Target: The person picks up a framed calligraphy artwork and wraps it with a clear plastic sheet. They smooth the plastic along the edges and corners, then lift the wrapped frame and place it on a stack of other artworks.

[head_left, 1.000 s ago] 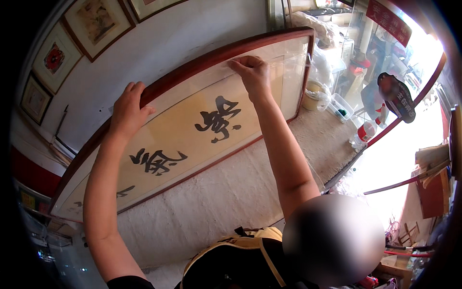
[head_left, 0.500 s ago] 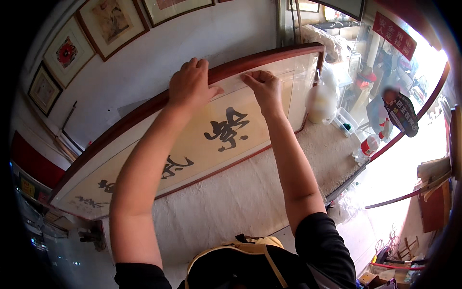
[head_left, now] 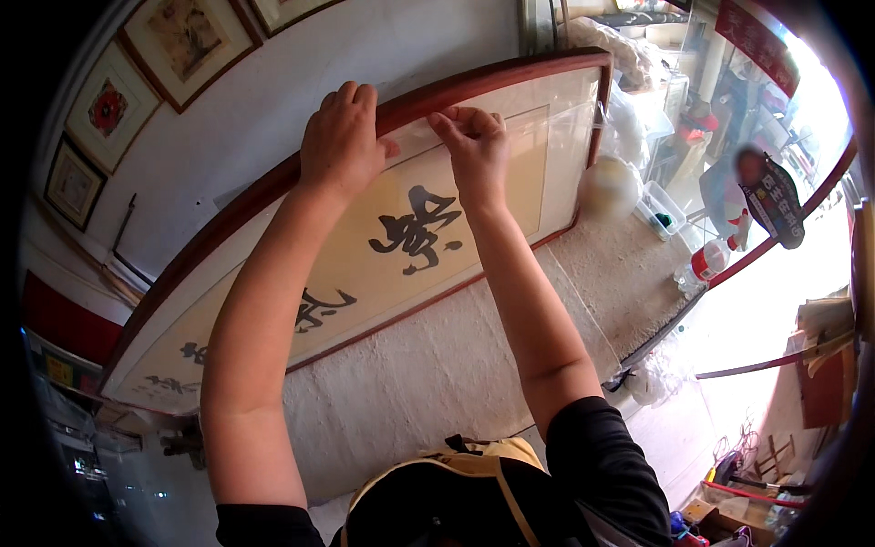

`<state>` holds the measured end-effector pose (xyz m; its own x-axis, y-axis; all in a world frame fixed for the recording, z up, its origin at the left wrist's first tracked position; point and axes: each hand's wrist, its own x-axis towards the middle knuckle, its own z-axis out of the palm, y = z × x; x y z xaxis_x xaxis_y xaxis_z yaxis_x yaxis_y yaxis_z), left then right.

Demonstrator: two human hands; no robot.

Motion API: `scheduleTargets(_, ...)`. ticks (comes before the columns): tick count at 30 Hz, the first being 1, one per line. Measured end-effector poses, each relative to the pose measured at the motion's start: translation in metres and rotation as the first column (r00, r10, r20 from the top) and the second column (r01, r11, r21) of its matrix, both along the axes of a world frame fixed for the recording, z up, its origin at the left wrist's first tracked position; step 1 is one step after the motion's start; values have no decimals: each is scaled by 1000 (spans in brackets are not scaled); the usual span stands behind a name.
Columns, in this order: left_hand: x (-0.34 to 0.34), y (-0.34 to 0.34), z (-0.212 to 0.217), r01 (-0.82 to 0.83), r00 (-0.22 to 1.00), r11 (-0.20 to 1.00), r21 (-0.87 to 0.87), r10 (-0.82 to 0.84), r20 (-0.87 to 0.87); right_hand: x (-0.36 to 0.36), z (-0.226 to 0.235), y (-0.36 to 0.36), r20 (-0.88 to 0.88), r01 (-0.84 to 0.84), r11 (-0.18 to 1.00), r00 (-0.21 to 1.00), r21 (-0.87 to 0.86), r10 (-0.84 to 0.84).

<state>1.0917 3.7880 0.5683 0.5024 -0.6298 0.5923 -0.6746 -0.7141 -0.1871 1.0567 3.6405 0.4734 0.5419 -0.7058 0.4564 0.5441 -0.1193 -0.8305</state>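
The head view is showing the left hand (head_left: 342, 137) resting over the top rail of a long framed picture (head_left: 365, 264), palm down, fingers together and curled onto the wood, the thumb lying against the pale mat below; it is pressing rather than clamping. Just beside it, the right hand (head_left: 476, 146) is pinching at something thin and clear at the same upper edge, fingertips drawn together; whether it is a film or the edge of the glazing I cannot tell.

The framed picture is leaning against the white wall (head_left: 383, 46), its lower rail sitting on a work table (head_left: 437, 383) covered in pale felt. It is carrying 2 large black brush characters on a tan ground, with smaller marks toward its left end.

It is looking long, stiff and probably fairly heavy, with a fragile, slippery front, so the red-brown wooden rails seem the safe places to grip, not the face.

Further out, 3 smaller framed pictures (head_left: 187, 41) are hanging on the wall at upper left, a clear plastic box (head_left: 658, 208) is sitting at the table's right end, and a spray bottle (head_left: 709, 263) with a red top is standing near it.
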Motion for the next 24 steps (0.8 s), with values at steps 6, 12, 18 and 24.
scheduleTargets(6, -1, -1, 1, -1, 1000, 1000, -12, 0, -24, 4, 1, -7, -22, -32, 999, 999, 4, 32)
scheduleTargets(12, -4, 0, 3, 16, 998, 1000, -16, -17, -60, 0, 1, -12, -38, -117, 993, 992, 20, 118)
scheduleTargets(18, 0, 2, 3, 21, 999, 1000, -11, -21, -50, -9, -4, -18, -41, -188, 978, 982, -94, 184)
scheduleTargets(24, -1, 3, 2, 30, 999, 1000, 9, -30, -40, -25, 2, 0, -32, -139, 990, 990, 3, 139)
